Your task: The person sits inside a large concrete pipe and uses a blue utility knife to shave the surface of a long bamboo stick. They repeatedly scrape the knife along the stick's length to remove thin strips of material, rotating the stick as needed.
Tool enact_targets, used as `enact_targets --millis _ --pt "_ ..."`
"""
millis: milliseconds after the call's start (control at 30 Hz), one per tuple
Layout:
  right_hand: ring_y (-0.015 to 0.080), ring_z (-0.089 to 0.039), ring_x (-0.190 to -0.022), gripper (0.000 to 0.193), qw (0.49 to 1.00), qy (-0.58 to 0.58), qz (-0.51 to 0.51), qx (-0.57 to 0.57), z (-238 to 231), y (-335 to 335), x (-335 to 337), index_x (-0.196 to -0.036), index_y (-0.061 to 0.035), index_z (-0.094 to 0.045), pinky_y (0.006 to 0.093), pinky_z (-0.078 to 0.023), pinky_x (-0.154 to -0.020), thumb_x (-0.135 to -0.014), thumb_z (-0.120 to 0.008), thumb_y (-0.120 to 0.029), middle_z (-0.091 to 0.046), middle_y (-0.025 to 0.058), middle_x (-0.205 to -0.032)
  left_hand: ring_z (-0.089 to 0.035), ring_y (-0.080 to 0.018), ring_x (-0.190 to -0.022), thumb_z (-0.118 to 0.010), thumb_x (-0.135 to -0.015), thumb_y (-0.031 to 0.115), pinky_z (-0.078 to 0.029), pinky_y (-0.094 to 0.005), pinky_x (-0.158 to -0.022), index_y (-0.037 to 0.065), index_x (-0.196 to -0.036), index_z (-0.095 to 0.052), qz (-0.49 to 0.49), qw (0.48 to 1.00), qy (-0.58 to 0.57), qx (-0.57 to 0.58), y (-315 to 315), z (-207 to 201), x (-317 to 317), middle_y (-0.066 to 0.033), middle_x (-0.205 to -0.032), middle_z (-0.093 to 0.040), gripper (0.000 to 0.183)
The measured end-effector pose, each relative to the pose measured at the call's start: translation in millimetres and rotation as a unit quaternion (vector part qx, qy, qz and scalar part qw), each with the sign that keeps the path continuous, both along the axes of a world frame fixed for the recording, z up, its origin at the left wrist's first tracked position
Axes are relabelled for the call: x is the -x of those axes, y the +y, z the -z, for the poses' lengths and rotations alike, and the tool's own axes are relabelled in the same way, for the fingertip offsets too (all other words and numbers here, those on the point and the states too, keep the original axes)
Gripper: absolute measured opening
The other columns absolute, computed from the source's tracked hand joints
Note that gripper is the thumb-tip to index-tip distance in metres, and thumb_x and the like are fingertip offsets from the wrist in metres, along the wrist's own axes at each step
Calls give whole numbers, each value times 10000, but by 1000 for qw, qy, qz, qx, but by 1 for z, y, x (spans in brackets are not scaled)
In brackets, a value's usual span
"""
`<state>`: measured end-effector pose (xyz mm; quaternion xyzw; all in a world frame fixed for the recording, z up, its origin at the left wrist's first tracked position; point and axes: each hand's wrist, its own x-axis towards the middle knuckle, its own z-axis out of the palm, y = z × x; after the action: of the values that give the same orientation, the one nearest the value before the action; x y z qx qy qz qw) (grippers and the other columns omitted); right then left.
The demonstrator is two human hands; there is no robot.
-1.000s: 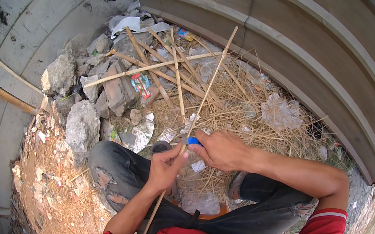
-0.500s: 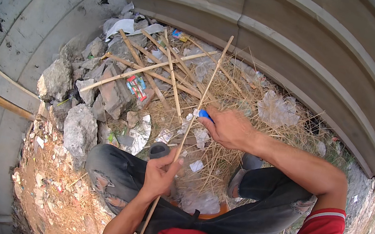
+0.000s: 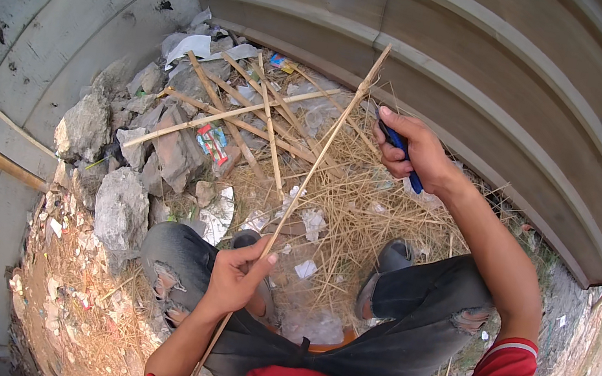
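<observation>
Head view: left hand fingers clamped round thin stick; right hand fingers around blue-handled tool, stick left of them.

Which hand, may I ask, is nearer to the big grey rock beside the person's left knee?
Left: the left hand is across the left knee from the rock; the right hand is farther right and forward.

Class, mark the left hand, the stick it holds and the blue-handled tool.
Left hand (image 3: 232,278): head view, middle of the hand.
Stick (image 3: 326,149): head view, shaft beyond the hand.
Blue-handled tool (image 3: 396,138): head view, its handle.
</observation>
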<state>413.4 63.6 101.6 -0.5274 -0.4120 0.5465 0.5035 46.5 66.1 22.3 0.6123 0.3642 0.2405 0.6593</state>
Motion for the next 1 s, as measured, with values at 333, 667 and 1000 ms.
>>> enact_targets --millis 333,667,1000 --pt "312 -686 -828 267 737 -576 102 -338 -55 -16 3 -1038 -54 -713 408 -550 -759 -821 -828 -160 -687 89 -966 -457 -10 -624 -727 -964 79 -348 -213 -539 -48 -1320 -679 10 999 4 -40 -21 -35 28 45 -738 -600 381" --pt "99 -581 -632 109 897 -346 104 -255 -16 -80 -3 -887 -27 -711 287 -487 -621 -907 -792 -98 -742 37 -912 -508 -86 -578 -738 -916 41 -389 -273 -531 -41 -1272 -706 139 945 78 -284 -20 -48 54 -55 -679 -589 366" --pt "19 -347 -496 303 807 159 417 -386 17 -160 -27 -1240 -23 -655 194 -334 -478 -993 -705 -192 -719 173 -1188 -527 -126 -562 -785 -916 53 -427 -285 -533 -43 -1234 -731 -234 689 144 -671 59 -48 88 -62 -705 -629 337"
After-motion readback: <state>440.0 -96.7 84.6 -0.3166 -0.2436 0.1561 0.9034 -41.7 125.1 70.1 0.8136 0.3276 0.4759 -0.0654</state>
